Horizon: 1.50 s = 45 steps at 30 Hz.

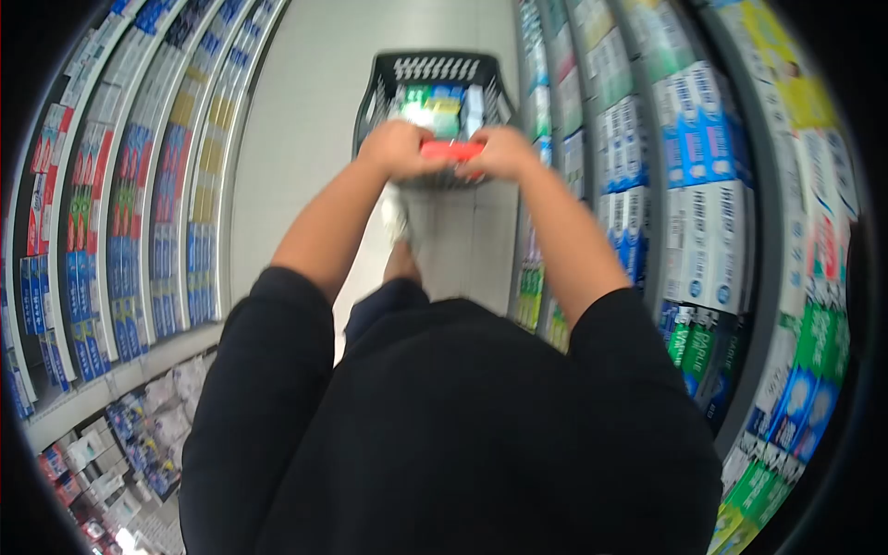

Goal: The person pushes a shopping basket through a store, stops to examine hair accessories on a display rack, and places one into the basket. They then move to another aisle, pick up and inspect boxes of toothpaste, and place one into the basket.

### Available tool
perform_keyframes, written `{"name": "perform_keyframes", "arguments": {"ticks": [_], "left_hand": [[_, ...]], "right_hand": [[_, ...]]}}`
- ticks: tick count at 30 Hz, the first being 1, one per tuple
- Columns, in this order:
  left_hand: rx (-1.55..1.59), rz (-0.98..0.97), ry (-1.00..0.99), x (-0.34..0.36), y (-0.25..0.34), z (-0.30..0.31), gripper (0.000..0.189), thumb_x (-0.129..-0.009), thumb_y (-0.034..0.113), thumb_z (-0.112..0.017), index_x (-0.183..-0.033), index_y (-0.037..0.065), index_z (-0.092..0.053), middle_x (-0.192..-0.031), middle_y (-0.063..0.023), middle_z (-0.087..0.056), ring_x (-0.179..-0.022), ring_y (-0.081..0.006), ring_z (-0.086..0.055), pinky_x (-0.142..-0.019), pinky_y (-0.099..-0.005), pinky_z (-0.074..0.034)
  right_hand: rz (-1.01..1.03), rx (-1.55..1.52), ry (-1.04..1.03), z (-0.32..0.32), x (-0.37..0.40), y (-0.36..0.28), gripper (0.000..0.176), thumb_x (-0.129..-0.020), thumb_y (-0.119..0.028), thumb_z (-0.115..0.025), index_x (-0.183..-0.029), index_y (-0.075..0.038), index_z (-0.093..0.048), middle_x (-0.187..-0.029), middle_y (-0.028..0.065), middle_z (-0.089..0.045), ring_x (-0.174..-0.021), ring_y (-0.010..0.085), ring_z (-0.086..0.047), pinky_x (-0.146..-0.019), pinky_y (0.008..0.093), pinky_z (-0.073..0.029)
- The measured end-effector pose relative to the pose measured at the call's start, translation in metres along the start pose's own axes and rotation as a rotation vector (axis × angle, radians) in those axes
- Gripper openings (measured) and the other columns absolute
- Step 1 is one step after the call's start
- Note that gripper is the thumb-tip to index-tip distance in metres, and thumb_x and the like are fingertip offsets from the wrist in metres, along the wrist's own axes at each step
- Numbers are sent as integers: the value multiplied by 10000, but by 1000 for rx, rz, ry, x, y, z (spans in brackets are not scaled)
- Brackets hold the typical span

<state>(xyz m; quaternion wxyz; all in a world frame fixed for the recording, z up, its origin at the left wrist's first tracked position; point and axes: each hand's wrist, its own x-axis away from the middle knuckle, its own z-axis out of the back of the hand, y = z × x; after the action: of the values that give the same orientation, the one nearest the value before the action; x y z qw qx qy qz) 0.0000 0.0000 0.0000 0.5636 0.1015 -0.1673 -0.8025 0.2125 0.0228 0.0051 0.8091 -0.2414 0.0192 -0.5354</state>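
A dark shopping basket [364,120] with slotted walls is in front of me, in the upper middle of the head view. My left hand [398,149] is wrapped round the left part of its red handle [451,150]. On the right part of the same handle, my right hand [502,154] is closed too, close beside the left. Green, white and blue packages [444,116] lie inside the basket, too blurred to read. Below the hands, one of my feet in a light shoe [395,215] shows on the floor.
Shelves of boxed goods [129,199] line the left side of the aisle. To the right, more shelves hold blue-and-white boxes [705,129] and green packs [680,338], close to my right arm. Pale floor [296,120] runs between them.
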Motion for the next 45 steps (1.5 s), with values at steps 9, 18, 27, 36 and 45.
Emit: {"name": "perform_keyframes", "arguments": {"ticks": [9,18,27,36,45], "left_hand": [[166,114,-197,-121,-76,3,600,-599,674,-659,-792,106,-694,-610,-64,-628,-580,-192,-627,-577,-315,-490],[162,2,-111,-245,-145,36,613,-592,674,-660,-850,120,-704,-735,-88,-656,-742,-214,-646,-694,-338,-507],[263,33,-166,-362,-192,70,609,-590,625,-667,-779,47,-701,-758,-200,-655,-728,-341,-647,-668,-400,-503],[288,154,-232,-495,-239,90,529,-634,602,-703,-767,91,-667,-649,-44,-629,-652,-139,-611,-608,-281,-459],[274,180,-173,-619,-278,108,471,-648,531,-737,-695,72,-643,-582,-22,-600,-545,-114,-547,-543,-267,-427]], "right_hand": [[-218,-276,-213,12,-141,28,490,-575,-328,-786,-964,-57,-664,-775,56,-648,-648,152,-599,-584,293,-454],[-239,-263,-156,58,-272,47,487,-571,-332,-780,-951,-48,-666,-753,45,-623,-650,126,-559,-610,273,-462],[-253,-308,-173,102,-386,74,460,-574,-293,-755,-948,-42,-659,-765,59,-633,-644,130,-581,-587,262,-465],[-163,-321,-129,159,-513,110,453,-583,-301,-776,-922,-27,-652,-767,74,-635,-618,165,-590,-585,299,-479],[-121,-280,-201,204,-638,162,478,-587,-353,-783,-928,-41,-661,-802,89,-638,-715,192,-600,-649,311,-468]]}}
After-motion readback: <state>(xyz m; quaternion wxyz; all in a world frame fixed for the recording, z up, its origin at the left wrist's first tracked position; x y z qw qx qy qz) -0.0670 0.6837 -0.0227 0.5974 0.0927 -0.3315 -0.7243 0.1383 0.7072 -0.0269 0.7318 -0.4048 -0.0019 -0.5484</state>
